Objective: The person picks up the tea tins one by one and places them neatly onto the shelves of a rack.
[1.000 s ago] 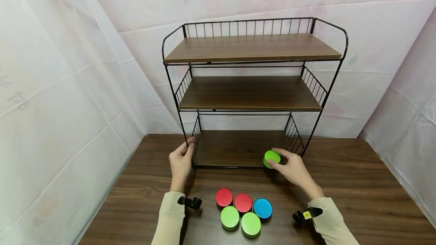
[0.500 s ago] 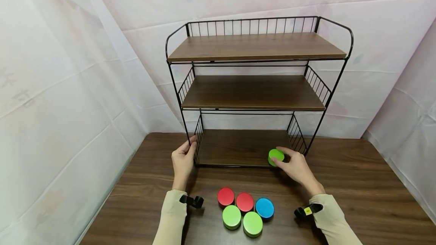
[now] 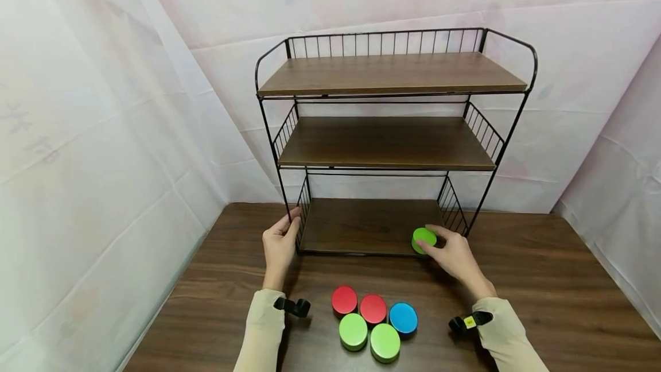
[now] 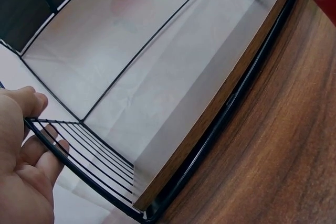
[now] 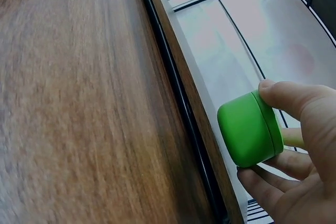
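My right hand (image 3: 454, 254) pinches a small green round lidded container (image 5: 245, 129) between thumb and fingers. That container is at the right front end of the bottom shelf board (image 3: 361, 225), right by the board's front edge. At the left, my left hand (image 3: 279, 245) grips the black wire side frame of the rack (image 4: 89, 179), thumb on one side and fingertips coming through behind the wires. In front of the rack, a close group of similar containers stands on the table: two red ones (image 3: 344, 300), two green ones (image 3: 353, 330) and a blue one (image 3: 403, 318).
The black metal rack has a middle board (image 3: 387, 141) and a top board (image 3: 392, 73) above the bottom one, with wire rails at the sides. A brown wooden table (image 3: 537, 280) carries it. White cloth (image 3: 129, 131) hangs at the back and both sides.
My right hand has slid a little to the right along the bottom shelf with the green container. The left hand keeps its grip on the frame. The head view has shifted slightly.
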`<state>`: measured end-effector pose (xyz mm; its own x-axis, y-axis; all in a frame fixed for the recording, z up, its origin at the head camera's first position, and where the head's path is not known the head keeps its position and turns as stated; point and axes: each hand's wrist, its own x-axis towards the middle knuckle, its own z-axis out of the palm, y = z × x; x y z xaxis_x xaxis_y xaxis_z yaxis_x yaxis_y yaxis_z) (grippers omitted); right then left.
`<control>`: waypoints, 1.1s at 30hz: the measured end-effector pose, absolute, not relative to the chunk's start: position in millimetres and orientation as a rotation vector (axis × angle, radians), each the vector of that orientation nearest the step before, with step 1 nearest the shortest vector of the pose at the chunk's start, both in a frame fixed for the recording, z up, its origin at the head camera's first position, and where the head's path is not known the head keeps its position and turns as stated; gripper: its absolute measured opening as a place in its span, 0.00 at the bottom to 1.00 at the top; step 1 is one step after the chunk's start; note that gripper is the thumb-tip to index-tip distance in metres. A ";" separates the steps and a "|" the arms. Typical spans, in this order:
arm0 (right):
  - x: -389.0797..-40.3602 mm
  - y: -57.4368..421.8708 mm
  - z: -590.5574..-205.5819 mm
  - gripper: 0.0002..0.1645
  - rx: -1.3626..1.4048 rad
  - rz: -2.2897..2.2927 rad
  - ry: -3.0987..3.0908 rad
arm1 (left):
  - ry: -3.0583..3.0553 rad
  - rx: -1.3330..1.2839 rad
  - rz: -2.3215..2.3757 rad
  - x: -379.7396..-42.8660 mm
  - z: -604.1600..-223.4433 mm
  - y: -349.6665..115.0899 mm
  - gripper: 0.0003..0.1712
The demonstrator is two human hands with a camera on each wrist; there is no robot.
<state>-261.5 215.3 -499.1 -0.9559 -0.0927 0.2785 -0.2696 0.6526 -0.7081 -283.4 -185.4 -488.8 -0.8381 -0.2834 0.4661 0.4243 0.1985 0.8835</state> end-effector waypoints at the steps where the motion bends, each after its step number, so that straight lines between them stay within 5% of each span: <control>1: -261.2 215.7 -499.4 0.34 0.289 1.184 -2.655 | -1.937 -0.130 -1.697 -283.5 -488.7 -185.0 0.14; 28: -269.7 213.1 -505.6 0.35 0.274 1.166 -2.646 | -1.978 -0.109 -1.728 -265.6 -464.4 -177.1 0.15; 33: -269.4 212.7 -506.3 0.35 0.262 1.159 -2.652 | -1.978 -0.106 -1.727 -277.6 -482.6 -183.2 0.16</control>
